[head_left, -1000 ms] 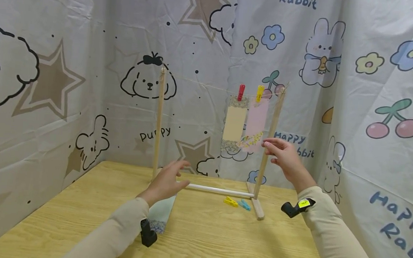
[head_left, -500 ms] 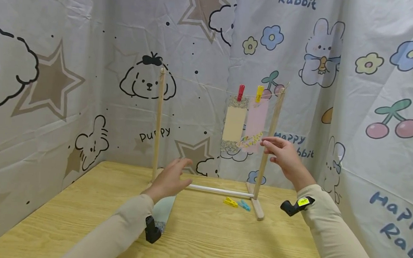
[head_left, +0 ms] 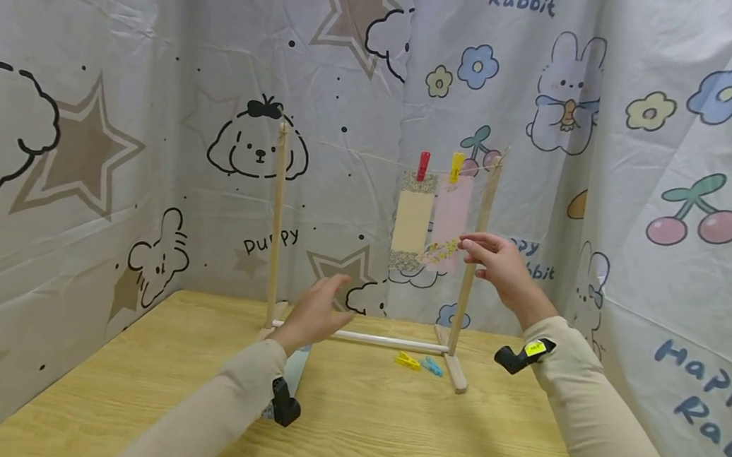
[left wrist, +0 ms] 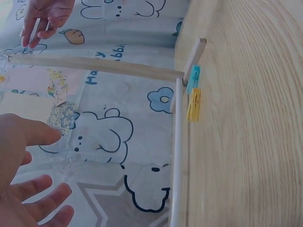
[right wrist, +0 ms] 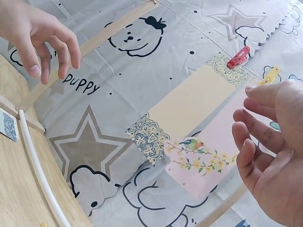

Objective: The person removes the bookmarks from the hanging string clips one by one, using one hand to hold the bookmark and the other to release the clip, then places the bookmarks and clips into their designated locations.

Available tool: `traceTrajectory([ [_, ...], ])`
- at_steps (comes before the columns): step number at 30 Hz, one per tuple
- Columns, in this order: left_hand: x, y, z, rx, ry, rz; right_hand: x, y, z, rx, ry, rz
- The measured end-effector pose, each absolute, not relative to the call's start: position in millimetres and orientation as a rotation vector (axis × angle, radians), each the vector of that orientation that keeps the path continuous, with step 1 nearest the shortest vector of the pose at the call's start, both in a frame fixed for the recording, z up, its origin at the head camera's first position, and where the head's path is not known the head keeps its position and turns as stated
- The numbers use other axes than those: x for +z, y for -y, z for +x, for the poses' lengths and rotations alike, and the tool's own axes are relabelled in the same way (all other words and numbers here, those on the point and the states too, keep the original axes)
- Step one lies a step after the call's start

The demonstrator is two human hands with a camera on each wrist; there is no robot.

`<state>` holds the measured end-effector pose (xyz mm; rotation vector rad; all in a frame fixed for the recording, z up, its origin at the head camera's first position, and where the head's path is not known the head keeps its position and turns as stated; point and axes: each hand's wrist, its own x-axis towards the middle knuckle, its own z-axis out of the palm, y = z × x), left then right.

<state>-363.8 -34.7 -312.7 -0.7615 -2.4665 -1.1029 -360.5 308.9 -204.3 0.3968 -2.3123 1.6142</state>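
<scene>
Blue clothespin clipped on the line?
No, the blue clothespin lies on the table next to a yellow clothespin.

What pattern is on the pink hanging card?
The pink card shows a bird among yellow flowers, clearest in the right wrist view.

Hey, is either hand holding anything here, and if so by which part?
Nothing is held: the left hand is empty, and the right hand, near the hanging pink card, shows no grip on it.
</scene>
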Motion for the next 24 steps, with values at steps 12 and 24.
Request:
traceTrajectory([
  [12,-287.5,10.6,-368.4,-1.128,2.442,-0.824,-185.4,-307.6,-361.9,1.584,2.304,0.409],
  [24,-285.0,-4.3,-380.3,-1.409,2.298,-0.747,-178.6,-306.2,-365.0,1.606,2.263,0.397],
])
